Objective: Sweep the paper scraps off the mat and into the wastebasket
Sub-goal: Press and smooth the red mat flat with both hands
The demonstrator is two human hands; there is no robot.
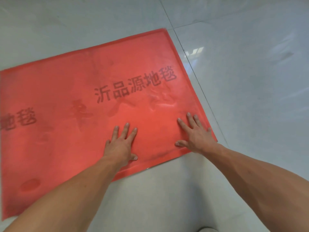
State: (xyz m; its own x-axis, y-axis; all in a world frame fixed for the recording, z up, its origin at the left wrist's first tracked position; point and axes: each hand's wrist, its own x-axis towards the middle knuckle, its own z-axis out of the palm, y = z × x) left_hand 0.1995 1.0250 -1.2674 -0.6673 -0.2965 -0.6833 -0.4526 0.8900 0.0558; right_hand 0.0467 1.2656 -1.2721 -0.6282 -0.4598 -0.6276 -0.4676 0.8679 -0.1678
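A red mat (66, 101) with dark printed characters lies flat on the tiled floor and fills the left and middle of the head view. My left hand (121, 144) presses palm down on the mat near its front edge, fingers spread. My right hand (194, 134) lies flat on the mat's near right corner, fingers apart. Neither hand holds anything. I see no paper scraps on the mat and no wastebasket in view.
Pale grey floor tiles (250, 81) with dark grout lines surround the mat on the right, behind it and in front. A round dent marks the mat (31, 184) at the lower left. A grey shape (207, 229) shows at the bottom edge.
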